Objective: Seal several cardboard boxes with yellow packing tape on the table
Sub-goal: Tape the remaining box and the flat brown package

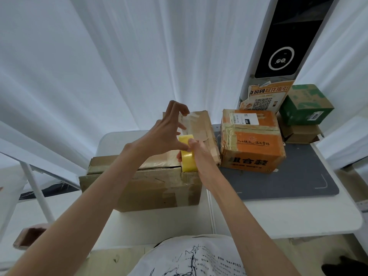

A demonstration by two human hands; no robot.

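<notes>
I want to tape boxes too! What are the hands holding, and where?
The right hand grips the yellow tape roll around its rim. The left hand touches the roll with its thumb, fingers spread.

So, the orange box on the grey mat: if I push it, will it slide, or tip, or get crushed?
The orange box sits flat on a wide base on the grey mat, so it would probably slide, not tip. Its dented corners and worn tape suggest soft cardboard that may give under firm pressing. Its weight cannot be judged.
</notes>
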